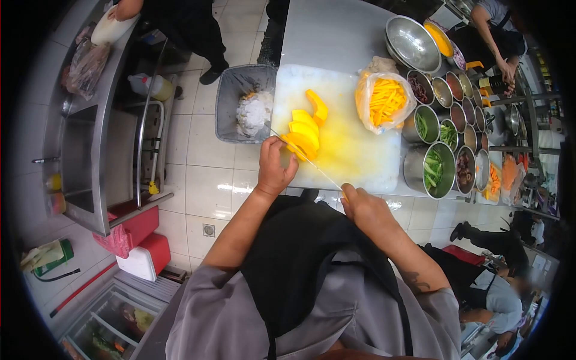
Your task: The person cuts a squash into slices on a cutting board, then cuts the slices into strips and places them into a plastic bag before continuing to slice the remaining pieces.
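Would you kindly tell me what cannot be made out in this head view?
Head view:
- Handle of the long thin knife: hidden inside the right hand.
- Near end of the yellow-orange squash slices: covered by the left hand.
- Contents of the small round steel pots: too small.

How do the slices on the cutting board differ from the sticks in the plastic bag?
The slices on the cutting board are broad and curved; the sticks in the plastic bag are thin and straight. The slices lie open, steadied by the left hand; the sticks are heaped inside. Both are yellow-orange.
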`<state>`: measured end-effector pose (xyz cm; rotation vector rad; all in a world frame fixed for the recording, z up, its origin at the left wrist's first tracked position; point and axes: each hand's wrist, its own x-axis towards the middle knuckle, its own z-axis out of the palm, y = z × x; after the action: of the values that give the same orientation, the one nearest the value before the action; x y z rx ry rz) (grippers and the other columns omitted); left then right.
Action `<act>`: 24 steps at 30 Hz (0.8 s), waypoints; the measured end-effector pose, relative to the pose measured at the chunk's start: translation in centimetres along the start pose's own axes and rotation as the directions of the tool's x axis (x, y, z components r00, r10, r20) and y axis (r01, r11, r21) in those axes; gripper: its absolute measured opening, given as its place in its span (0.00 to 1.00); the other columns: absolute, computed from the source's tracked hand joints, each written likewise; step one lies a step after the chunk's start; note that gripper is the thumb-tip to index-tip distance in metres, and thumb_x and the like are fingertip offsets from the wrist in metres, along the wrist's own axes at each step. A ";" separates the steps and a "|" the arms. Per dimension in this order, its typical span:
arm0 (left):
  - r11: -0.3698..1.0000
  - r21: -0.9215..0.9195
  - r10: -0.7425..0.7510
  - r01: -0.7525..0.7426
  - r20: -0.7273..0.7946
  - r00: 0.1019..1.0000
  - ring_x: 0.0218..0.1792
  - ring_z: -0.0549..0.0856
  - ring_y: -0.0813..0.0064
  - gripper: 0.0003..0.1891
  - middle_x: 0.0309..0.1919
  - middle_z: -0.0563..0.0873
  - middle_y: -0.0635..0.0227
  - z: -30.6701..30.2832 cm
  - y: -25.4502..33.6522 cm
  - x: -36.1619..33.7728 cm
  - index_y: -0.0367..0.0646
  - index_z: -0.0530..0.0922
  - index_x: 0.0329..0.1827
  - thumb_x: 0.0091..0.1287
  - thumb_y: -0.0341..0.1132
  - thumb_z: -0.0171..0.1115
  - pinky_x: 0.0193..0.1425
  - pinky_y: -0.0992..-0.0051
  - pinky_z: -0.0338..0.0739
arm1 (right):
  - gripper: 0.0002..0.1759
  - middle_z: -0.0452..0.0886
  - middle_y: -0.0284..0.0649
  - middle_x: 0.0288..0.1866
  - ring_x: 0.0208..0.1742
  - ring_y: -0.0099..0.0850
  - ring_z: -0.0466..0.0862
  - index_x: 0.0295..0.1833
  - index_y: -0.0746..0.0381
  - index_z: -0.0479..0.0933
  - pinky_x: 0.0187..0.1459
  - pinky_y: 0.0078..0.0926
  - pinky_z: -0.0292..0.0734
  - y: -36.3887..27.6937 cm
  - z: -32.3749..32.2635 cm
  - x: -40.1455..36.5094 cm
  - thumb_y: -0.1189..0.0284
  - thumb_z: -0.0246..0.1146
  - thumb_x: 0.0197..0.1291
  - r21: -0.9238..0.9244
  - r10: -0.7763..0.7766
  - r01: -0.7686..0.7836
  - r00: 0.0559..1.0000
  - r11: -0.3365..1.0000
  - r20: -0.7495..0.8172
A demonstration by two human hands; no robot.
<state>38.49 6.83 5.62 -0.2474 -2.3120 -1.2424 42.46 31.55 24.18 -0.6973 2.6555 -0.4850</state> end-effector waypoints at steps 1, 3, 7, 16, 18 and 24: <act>1.000 -0.001 -0.003 0.003 0.000 1.000 0.58 0.78 0.40 0.24 0.56 0.76 0.42 0.0 0.0 0.0 0.32 0.73 0.59 0.60 0.24 0.70 0.66 0.52 0.76 | 0.12 0.81 0.53 0.33 0.33 0.52 0.87 0.57 0.64 0.71 0.35 0.50 0.84 -0.1 -0.3 0.0 0.67 0.60 0.78 -0.006 0.004 -0.004 1.000 1.000 0.010; 1.000 -0.005 -0.006 0.006 -0.001 1.000 0.58 0.78 0.40 0.24 0.56 0.77 0.42 0.1 -0.1 -0.1 0.32 0.73 0.59 0.61 0.24 0.70 0.66 0.52 0.76 | 0.12 0.81 0.53 0.34 0.33 0.53 0.87 0.56 0.64 0.71 0.35 0.50 0.84 -0.2 -0.6 0.0 0.68 0.60 0.78 -0.012 0.017 -0.016 0.999 1.000 0.029; 1.000 -0.008 -0.008 0.008 -0.004 1.000 0.59 0.78 0.40 0.24 0.57 0.77 0.42 0.1 -0.2 -0.2 0.33 0.73 0.60 0.61 0.24 0.70 0.67 0.53 0.76 | 0.11 0.82 0.53 0.34 0.34 0.53 0.87 0.55 0.65 0.70 0.36 0.50 0.84 -0.5 -1.2 0.0 0.68 0.59 0.78 -0.024 0.027 -0.025 0.998 0.999 0.061; 1.000 0.019 -0.001 0.001 -0.003 1.000 0.60 0.79 0.42 0.26 0.59 0.77 0.44 0.2 -0.6 -0.4 0.33 0.74 0.59 0.58 0.25 0.73 0.68 0.55 0.78 | 0.11 0.83 0.55 0.35 0.34 0.53 0.88 0.51 0.65 0.70 0.37 0.50 0.85 -1.5 -2.1 0.1 0.67 0.58 0.79 -0.070 0.089 -0.079 0.985 0.994 0.146; 1.000 0.009 -0.011 0.011 -0.003 1.000 0.60 0.79 0.42 0.26 0.59 0.77 0.44 0.2 -0.4 -0.4 0.33 0.74 0.59 0.58 0.25 0.73 0.68 0.55 0.78 | 0.11 0.83 0.55 0.35 0.35 0.54 0.89 0.52 0.65 0.70 0.38 0.50 0.85 -1.4 -1.6 0.2 0.67 0.57 0.80 -0.083 0.134 -0.120 0.973 0.989 0.187; 0.999 0.013 -0.029 0.029 -0.008 1.000 0.60 0.79 0.43 0.25 0.58 0.78 0.45 0.0 -0.3 -0.3 0.33 0.74 0.58 0.58 0.25 0.73 0.67 0.54 0.78 | 0.12 0.85 0.57 0.35 0.35 0.55 0.89 0.51 0.66 0.70 0.38 0.50 0.86 -1.3 -0.8 0.9 0.67 0.56 0.80 -0.085 0.192 -0.175 0.943 0.981 0.272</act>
<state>38.63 6.67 5.27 -0.2051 -2.3243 -1.2396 41.91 30.25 25.20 -0.4866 2.4442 -0.2365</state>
